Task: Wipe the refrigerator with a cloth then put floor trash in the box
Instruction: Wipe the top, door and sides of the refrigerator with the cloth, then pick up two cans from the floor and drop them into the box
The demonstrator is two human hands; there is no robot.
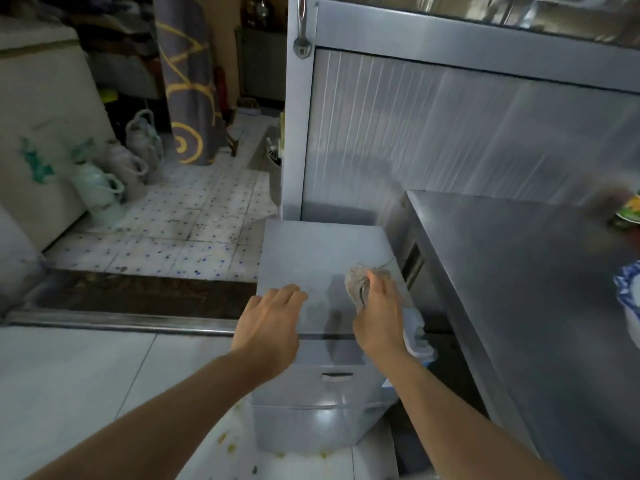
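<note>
One small grey refrigerator (322,265) is standing upright on the floor, its flat top facing up and its long axis running vertically; the door front with a recessed handle is facing the person. It is sitting just beside a stainless steel table (519,289), to the right of both hands.

One crumpled pale grey cloth (360,284) is lying on the right part of the refrigerator top, bunched under and ahead of the right hand (379,317). The right hand is clasping the cloth, fingers curled round it, palm down, the forearm reaching in from below right. A pale strip of material is hanging down just right of that hand over the refrigerator's corner; whether it is part of the cloth cannot be told.

The left hand (273,320) is resting flat and released on the front left edge of the refrigerator top, fingers straight and pointing forward, holding nothing.

Below the left forearm, several small yellowish scraps of floor trash (228,441) are lying scattered on the pale floor tiles (86,372) at the refrigerator's base. Far left of the hands, four pale thermos jugs (100,185) are standing on the speckled tiles.
</note>
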